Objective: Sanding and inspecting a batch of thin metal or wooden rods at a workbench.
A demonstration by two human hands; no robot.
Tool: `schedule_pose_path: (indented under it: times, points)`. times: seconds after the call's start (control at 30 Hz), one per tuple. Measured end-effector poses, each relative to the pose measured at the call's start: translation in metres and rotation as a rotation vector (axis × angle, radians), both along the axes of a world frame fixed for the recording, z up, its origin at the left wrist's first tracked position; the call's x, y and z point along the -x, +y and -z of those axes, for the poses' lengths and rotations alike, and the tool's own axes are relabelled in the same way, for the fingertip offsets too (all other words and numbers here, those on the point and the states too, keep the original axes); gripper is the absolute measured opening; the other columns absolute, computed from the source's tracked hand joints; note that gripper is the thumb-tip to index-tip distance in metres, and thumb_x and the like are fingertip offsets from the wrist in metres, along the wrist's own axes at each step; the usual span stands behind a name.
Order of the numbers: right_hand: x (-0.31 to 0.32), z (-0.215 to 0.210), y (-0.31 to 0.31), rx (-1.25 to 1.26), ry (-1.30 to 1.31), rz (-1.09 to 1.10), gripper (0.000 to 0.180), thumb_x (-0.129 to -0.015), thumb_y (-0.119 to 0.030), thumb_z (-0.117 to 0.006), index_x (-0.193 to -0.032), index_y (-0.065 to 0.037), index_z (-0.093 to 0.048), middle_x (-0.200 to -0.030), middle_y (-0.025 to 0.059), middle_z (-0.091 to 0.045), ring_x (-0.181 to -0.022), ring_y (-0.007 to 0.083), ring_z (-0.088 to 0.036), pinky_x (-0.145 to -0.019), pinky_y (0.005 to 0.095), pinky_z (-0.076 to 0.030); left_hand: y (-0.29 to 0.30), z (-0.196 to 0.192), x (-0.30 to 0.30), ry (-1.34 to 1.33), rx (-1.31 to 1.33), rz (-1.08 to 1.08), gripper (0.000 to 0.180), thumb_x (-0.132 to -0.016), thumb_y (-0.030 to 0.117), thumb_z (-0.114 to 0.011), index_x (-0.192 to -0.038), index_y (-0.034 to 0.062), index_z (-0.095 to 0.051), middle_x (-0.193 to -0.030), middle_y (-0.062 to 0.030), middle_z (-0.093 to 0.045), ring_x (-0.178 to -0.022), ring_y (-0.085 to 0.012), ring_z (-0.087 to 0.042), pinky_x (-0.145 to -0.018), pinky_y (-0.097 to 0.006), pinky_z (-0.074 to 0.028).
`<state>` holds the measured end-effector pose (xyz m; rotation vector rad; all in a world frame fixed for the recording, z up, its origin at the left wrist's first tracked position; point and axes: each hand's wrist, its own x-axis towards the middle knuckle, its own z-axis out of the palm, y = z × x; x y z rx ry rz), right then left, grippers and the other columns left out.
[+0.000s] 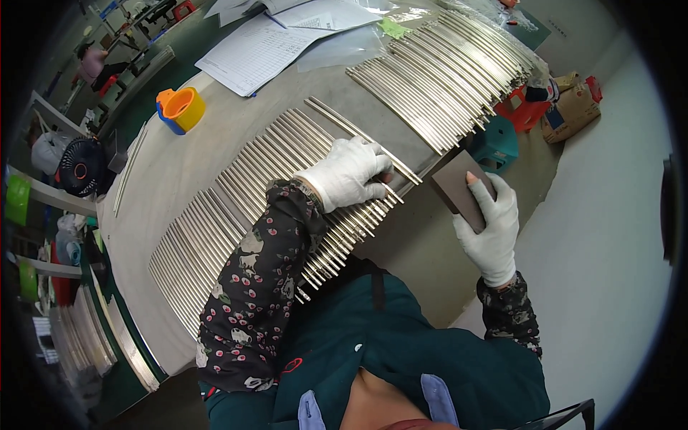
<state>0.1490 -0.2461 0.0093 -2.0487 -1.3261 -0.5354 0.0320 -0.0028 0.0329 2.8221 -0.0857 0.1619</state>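
Shiny slim metal rods (244,179) lie side by side in a long row on the table. My left hand (347,172), in a white glove with bare fingertips, is over the right end of this row. Its thumb and fingers are closed around one rod near the table edge; the palm hides part of that rod. Just beyond it, a separate pair of rods (351,129) lies slanting. Off the table's edge, my right hand (491,229), also gloved, grips a flat brown-grey block that looks like a sanding block (462,188), apart from the rods.
A second bank of rods (437,79) lies farther right, ends overhanging the edge. Behind are paper sheets (251,54) and a yellow-blue tape dispenser (183,110). A small black fan (80,166) is at left. A teal stool (496,143) and cardboard box (571,111) stand beside the wall.
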Motion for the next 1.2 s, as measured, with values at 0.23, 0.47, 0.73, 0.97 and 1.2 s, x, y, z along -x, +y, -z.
schedule_pose_path:
  times: [0.23,0.47,0.73,0.97,1.2]
  points:
    - [0.008,-0.006,0.005,0.035,0.025,-0.076,0.062,-0.059,-0.015,-0.075,-0.119,-0.01,-0.06,-0.115,0.015,-0.052,-0.098,0.0323,-0.054,-0.083,0.0398,-0.048,0.005,-0.001,-0.006,0.246,0.106,0.029,0.021,-0.077,0.025,-0.073,-0.09,0.0102,-0.065,-0.094,-0.0052,-0.061,-0.098,-0.0254,-0.056,-0.085,-0.038,-0.04]
    - [0.02,-0.013,0.024,0.132,-0.072,-0.029,0.057,-0.06,-0.019,-0.074,-0.115,-0.011,-0.062,-0.114,0.0178,-0.052,-0.093,0.0329,-0.053,-0.078,0.0405,-0.048,0.006,0.009,-0.001,0.055,0.221,0.012,0.014,-0.079,0.023,-0.069,-0.083,0.0105,-0.065,-0.083,-0.0046,-0.064,-0.09,-0.0234,-0.06,-0.089,-0.039,-0.034]
    - [0.015,-0.01,0.025,0.102,-0.142,-0.014,0.056,-0.059,-0.019,-0.075,-0.113,-0.016,-0.063,-0.118,0.0173,-0.05,-0.098,0.0322,-0.052,-0.08,0.0392,-0.048,0.005,0.011,-0.003,0.039,0.197,-0.005,0.013,-0.079,0.022,-0.068,-0.083,0.0096,-0.065,-0.083,-0.0047,-0.064,-0.089,-0.0237,-0.059,-0.092,-0.039,-0.034]
    - [0.022,-0.012,0.024,0.098,-0.102,-0.114,0.055,-0.059,-0.018,-0.074,-0.112,-0.012,-0.063,-0.112,0.0178,-0.052,-0.092,0.0332,-0.053,-0.078,0.0403,-0.049,0.006,0.011,-0.005,0.073,0.223,0.005,0.015,-0.079,0.024,-0.068,-0.084,0.0097,-0.065,-0.084,-0.0049,-0.065,-0.09,-0.0236,-0.059,-0.091,-0.039,-0.034]
    - [0.033,-0.018,0.021,0.183,-0.146,-0.261,0.057,-0.059,-0.019,-0.075,-0.114,-0.015,-0.063,-0.113,0.0179,-0.052,-0.091,0.0338,-0.055,-0.079,0.0403,-0.049,0.005,0.014,-0.003,0.012,0.183,0.037,0.017,-0.083,0.026,-0.066,-0.086,0.0093,-0.066,-0.088,-0.0046,-0.065,-0.092,-0.0246,-0.059,-0.088,-0.04,-0.035]
